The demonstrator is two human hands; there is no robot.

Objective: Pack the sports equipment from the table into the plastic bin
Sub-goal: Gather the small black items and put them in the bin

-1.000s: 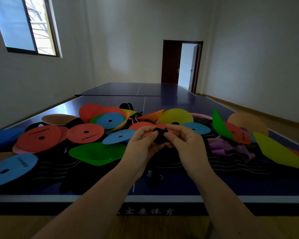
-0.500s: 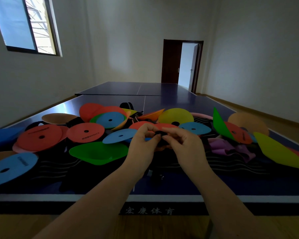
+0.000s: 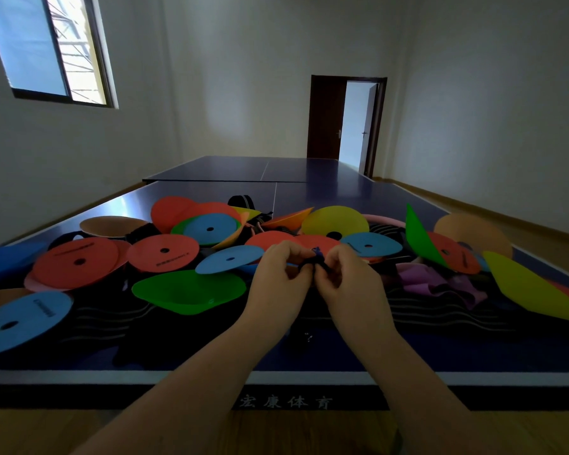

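The table (image 3: 326,192) is carrying bright discs (image 3: 163,252) spread from nine to three o'clock. At its near middle, the left hand (image 3: 278,274) and right hand (image 3: 349,280) are both pinching a dark bundle (image 3: 312,263). It is lying nine-to-three between them, small, limp and dim. No bin is showing.

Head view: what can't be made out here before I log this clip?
- Small dark item: mostly covered by the fingers of the left hand and right hand, so what it is cannot be told.
- Plastic bin: nowhere in the frame.
- Print on the red disc: too small to read.
- Black gear low in the pile: lost in shadow.
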